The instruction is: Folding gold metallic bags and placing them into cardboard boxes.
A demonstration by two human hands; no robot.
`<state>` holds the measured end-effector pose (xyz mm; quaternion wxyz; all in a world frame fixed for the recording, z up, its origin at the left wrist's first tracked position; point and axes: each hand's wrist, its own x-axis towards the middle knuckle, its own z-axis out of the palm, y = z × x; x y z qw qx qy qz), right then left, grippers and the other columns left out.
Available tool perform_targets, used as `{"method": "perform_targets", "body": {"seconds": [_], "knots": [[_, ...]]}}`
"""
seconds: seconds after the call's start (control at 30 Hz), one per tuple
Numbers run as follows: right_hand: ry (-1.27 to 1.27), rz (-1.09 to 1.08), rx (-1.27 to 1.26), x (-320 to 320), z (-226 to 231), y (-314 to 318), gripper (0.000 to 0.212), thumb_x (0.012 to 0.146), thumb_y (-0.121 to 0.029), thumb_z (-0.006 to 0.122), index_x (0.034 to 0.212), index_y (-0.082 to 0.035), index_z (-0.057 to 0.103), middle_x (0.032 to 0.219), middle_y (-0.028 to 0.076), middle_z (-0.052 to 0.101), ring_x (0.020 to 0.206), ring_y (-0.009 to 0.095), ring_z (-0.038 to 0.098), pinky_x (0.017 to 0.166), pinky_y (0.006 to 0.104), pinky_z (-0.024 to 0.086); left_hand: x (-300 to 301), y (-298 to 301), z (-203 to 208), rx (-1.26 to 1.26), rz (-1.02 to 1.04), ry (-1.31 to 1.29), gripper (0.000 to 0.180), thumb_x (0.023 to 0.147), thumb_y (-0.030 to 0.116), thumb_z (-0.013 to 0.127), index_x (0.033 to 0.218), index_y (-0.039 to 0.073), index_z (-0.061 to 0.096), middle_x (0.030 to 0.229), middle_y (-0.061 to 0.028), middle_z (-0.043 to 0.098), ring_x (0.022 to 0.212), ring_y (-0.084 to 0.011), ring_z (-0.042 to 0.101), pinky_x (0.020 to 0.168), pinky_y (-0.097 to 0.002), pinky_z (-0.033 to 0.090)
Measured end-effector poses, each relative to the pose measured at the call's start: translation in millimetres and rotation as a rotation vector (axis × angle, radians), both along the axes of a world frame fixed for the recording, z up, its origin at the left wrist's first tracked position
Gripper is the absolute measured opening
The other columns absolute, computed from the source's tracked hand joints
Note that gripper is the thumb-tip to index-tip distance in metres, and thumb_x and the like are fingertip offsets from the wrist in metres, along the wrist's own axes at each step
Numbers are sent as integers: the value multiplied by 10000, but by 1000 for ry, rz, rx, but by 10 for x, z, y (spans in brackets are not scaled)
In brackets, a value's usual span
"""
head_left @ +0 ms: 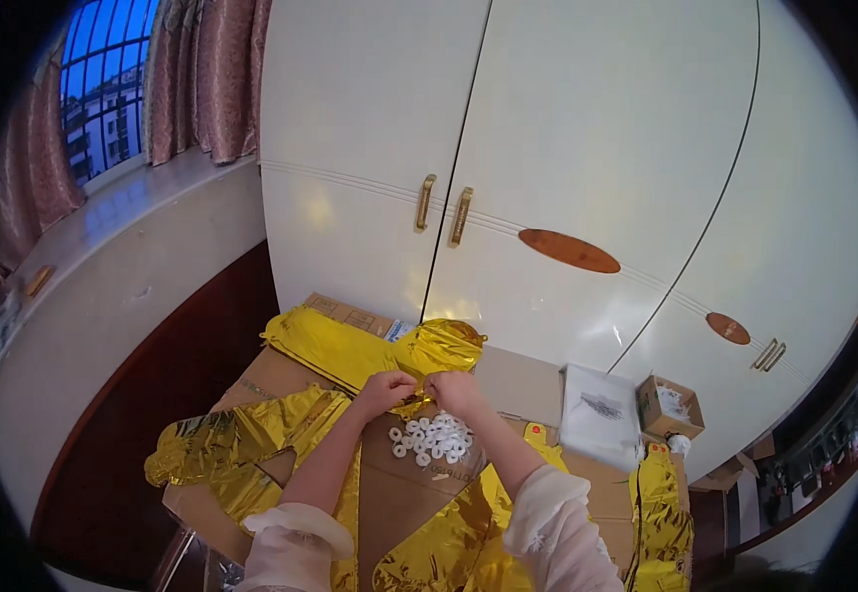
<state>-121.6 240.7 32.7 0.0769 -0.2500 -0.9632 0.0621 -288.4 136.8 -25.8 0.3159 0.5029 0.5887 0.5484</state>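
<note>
My left hand (382, 395) and my right hand (457, 391) are close together over the cardboard, both with fingers pinched on the near edge of a shiny gold foil balloon (335, 347). It lies flat beyond my hands, with one crumpled end rising at its right. My fingertips hide the exact spot they grip. Just below my hands sits a small heap of white plastic rings (434, 439). More flat gold foil (261, 434) is spread beside my left forearm, and another gold foil piece (444, 538) lies between my forearms, partly under the right one.
Cardboard (394, 513) covers the work surface. To the right are a clear plastic bag (598, 419), a small open cardboard box (671, 407) with white contents and another gold foil piece (661, 518). A white cabinet (567, 148) stands directly behind; a curtained window (106, 84) is at left.
</note>
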Motion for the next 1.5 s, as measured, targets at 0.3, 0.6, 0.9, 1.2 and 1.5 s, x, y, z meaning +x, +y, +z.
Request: {"method": "perform_targets", "body": {"seconds": [0.3,0.6,0.9,1.2,1.5], "knots": [[26,-28,-30,-94,29,21,171,814,-312,684,892,-159,683,816,77,696,795,287,672,696,418,516,-116,3,-99,168,-36,198,160,801,30,672,956,-1,650,928,-57,647,898,-135,627,781,-286,512],[265,12,-45,-1,-32,-46,348,780,-329,740,1046,-140,620,1011,94,661,949,294,630,780,415,491,-16,-62,37,82,127,187,151,843,158,654,862,8,655,754,-80,621,711,-147,604,662,-302,487],[331,103,171,159,-95,-89,298,787,-302,704,1042,-165,632,989,49,627,1006,258,565,852,416,416,-11,-46,42,64,169,120,141,906,153,614,888,14,603,761,-20,582,706,-95,529,653,-270,450],[63,-29,-8,-9,-158,-40,159,828,-252,621,912,-154,714,866,81,702,840,290,673,761,433,510,-29,23,-76,112,234,131,106,898,116,576,948,28,609,819,-91,619,746,-167,590,704,-303,479],[41,-192,-143,-109,-62,-60,227,821,-403,678,893,-195,734,793,94,698,788,307,672,707,433,524,-83,-29,39,156,-110,177,323,746,-44,563,1049,64,527,933,-26,560,818,-119,573,748,-261,464]]}}
